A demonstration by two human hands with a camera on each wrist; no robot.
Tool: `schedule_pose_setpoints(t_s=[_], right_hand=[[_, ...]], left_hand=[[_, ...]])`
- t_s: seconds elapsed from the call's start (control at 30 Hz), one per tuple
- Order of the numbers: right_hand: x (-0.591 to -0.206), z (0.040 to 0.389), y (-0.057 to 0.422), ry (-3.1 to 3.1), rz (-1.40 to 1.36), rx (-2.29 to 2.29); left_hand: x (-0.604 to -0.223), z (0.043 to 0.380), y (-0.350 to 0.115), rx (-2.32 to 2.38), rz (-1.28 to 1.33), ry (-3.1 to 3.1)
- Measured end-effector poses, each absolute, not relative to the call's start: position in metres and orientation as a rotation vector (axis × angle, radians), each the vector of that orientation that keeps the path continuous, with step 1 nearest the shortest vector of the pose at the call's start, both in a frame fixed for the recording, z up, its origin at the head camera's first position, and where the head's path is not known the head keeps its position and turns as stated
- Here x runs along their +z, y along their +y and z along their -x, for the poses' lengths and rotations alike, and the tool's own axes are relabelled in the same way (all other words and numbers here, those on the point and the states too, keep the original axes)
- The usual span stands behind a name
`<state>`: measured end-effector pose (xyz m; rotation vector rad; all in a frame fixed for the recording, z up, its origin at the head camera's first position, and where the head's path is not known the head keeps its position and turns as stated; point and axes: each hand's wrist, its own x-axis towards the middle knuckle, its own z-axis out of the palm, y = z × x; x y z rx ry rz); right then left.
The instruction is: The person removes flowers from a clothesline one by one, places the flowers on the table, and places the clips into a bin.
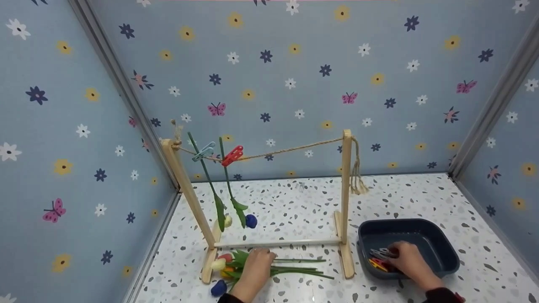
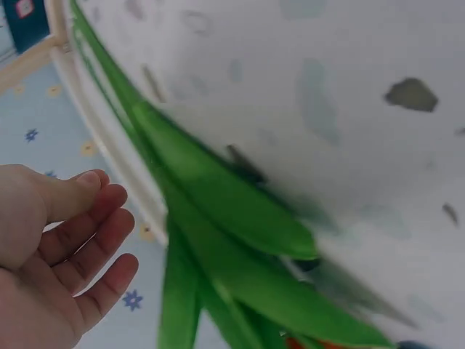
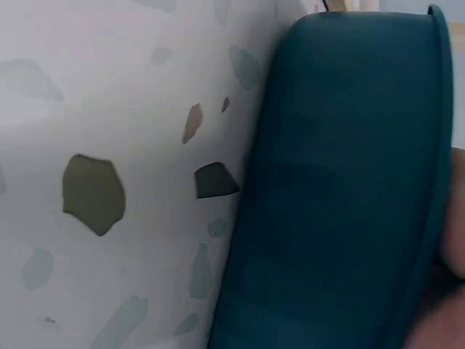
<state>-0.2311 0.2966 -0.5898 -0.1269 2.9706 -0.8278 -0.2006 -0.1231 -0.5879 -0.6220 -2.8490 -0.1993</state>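
Note:
My left hand (image 1: pixel 257 267) is over a bunch of artificial tulips (image 1: pixel 299 269) lying in front of the wooden rack. In the left wrist view its fingers (image 2: pixel 102 243) are loosely bent beside the green leaves (image 2: pixel 218 196), with nothing between them. My right hand (image 1: pixel 410 261) reaches into a dark blue basin (image 1: pixel 448 252) and pinches a grey clothespin (image 1: pixel 381 253) at its end. Beneath that lie red and yellow clothespins (image 1: pixel 379 265). The right wrist view shows mostly the basin's outer wall (image 3: pixel 334 182); the fingertips are hidden there.
Between the posts of a wooden rack (image 1: pixel 346 189) runs a rope (image 1: pixel 290 150). A light blue clothespin (image 1: pixel 204 152) and a red clothespin (image 1: pixel 232 155) hold two tulips upside down, one white (image 1: pixel 228 221), one blue (image 1: pixel 251 221). Flowered walls enclose the speckled tabletop (image 1: pixel 400 193).

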Motion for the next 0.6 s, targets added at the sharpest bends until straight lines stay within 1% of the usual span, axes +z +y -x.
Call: schedule_pose_setpoints(t_s=[0.23, 0.43, 0.6], right_hand=[[-0.553, 0.215, 0.27, 3.099, 0.233, -1.001], [-0.514, 0.199, 0.236, 3.18, 0.46, -1.153], [-0.486, 0.188, 0.21, 3.262, 0.697, -1.206]], left_hand=[[-0.544, 0.188, -0.122, -0.484, 0.597, -2.579], [-0.494, 0.183, -0.129, -0.688, 0.503, -2.205], [-0.457, 0.186, -0.14, -0.773, 0.406, -1.95]])
